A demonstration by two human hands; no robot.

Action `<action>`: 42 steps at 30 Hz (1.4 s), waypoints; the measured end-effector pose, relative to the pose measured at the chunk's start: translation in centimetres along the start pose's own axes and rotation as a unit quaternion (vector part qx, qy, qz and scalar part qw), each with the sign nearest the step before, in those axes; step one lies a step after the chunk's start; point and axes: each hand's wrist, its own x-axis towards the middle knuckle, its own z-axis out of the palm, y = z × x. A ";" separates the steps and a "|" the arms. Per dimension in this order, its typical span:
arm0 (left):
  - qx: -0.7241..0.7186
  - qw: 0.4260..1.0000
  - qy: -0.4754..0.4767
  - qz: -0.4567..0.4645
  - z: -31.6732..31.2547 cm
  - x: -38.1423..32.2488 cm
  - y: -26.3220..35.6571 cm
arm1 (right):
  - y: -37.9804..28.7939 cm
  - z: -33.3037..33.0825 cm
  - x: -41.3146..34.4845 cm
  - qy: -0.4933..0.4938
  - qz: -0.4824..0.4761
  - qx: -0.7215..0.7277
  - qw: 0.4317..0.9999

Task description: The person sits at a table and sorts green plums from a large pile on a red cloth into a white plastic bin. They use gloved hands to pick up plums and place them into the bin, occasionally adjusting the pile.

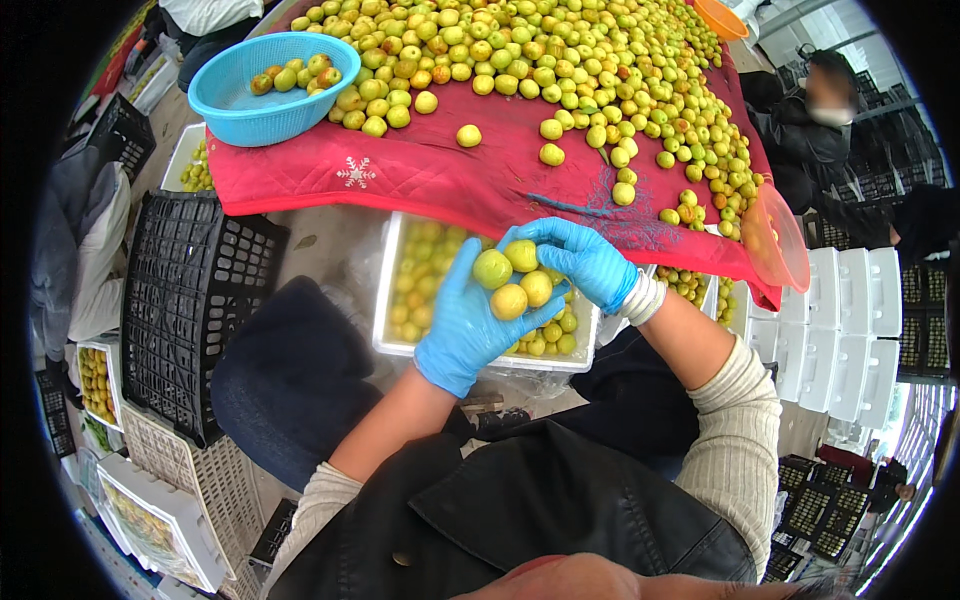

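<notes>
My left hand point(466, 330), in a blue disposable glove, is turned palm up and cradles several yellow-green jujubes point(509, 301). My right hand point(589, 259), gloved the same way, reaches over from the right. Its fingertips are around one greener jujube point(521, 256) at the top of the handful. Below both hands stands a white foam box point(381, 315) with many jujubes point(420, 277) in it. Clear plastic film seems to cover its left part. The hands hide the middle of the box.
A red quilted cloth point(450, 180) bears a large heap of jujubes point(525, 45). On it sit a blue plastic basket point(262, 124) and, at the right edge, an orange basket point(784, 240). Black crates point(172, 322) stand left, stacked foam boxes point(821, 330) right. A person point(810, 135) sits beyond.
</notes>
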 end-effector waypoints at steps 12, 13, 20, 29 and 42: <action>0.329 0.942 0.015 0.071 0.6 0.2 -2.4 | 0.8 0.5 -2.2 0.062 -0.117 -0.240 0.962; 0.222 0.975 0.009 0.034 0.7 0.4 -3.0 | 0.6 0.7 -2.6 0.085 -0.088 -0.237 0.964; -0.366 0.907 -0.117 -0.176 -0.7 1.7 -5.6 | -2.0 -4.4 -12.4 0.272 -0.157 -0.192 0.930; -0.304 0.926 -0.013 -0.221 -6.4 2.4 -6.4 | 3.9 -17.5 -45.1 0.614 0.354 -0.526 0.469; 0.276 0.938 0.209 -0.029 -11.7 2.1 -5.2 | -5.0 -4.3 -22.2 0.311 -0.057 -0.598 0.736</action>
